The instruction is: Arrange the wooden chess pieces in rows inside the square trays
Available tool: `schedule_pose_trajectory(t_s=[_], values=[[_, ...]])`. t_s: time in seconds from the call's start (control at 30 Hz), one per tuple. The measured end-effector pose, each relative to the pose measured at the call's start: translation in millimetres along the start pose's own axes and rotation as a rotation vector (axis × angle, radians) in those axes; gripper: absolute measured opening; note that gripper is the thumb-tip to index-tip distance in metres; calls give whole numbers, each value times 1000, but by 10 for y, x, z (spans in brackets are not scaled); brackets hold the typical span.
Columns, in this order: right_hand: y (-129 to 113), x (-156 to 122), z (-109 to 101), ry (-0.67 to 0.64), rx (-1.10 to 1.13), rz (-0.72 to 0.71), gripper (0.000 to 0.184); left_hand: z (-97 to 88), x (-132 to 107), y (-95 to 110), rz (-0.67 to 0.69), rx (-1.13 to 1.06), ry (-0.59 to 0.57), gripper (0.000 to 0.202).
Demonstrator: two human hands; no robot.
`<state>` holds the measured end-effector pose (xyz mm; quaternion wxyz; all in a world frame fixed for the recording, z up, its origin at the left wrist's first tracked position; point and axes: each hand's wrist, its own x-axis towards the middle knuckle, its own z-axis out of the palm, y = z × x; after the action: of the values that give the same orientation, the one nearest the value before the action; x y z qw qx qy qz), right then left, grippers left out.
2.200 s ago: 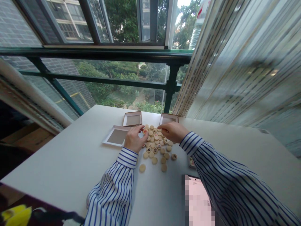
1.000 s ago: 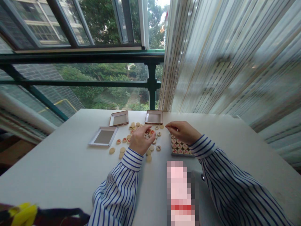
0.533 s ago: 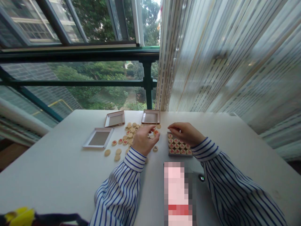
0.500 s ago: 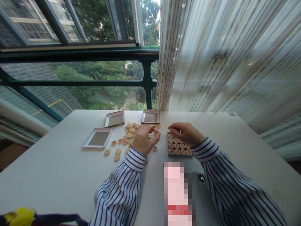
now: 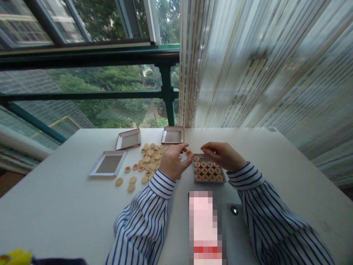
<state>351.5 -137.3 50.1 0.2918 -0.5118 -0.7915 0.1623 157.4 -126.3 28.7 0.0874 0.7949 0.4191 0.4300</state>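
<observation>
The white table [image 5: 55, 206] supports all parts. The left hand [image 5: 173, 162] forms a pinch; the right hand [image 5: 224, 156] has its fingers bent close together (whether they grip anything cannot be confirmed). Partly beneath it, the shallow tray [image 5: 204, 157] contains rows of red-marked xiangqi pieces [image 5: 204, 171]. A single xiangqi piece [image 5: 188, 153] sits between left thumb and forefinger, beside the tray's far-left corner.

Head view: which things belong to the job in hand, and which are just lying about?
Job, I'd judge:
piece in the left hand
loose pieces
tray of pieces by the right hand
open boxes, perhaps

Lying about, apparently:
blurred pink thing
small round gadget
yellow item
</observation>
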Motion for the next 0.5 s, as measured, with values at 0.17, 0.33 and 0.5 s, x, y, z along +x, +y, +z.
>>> schedule_pose_trajectory(t_s=[0.17, 0.33, 0.5], values=[[82, -13, 48, 5, 64, 34, 20, 71, 24, -13, 15, -18, -24, 32], [145, -3, 63, -3, 120, 63, 20, 127, 57, -20, 47, -31, -42, 33], [180, 15, 66, -11, 258, 93, 20, 186, 93, -16, 84, -40, -71, 33]])
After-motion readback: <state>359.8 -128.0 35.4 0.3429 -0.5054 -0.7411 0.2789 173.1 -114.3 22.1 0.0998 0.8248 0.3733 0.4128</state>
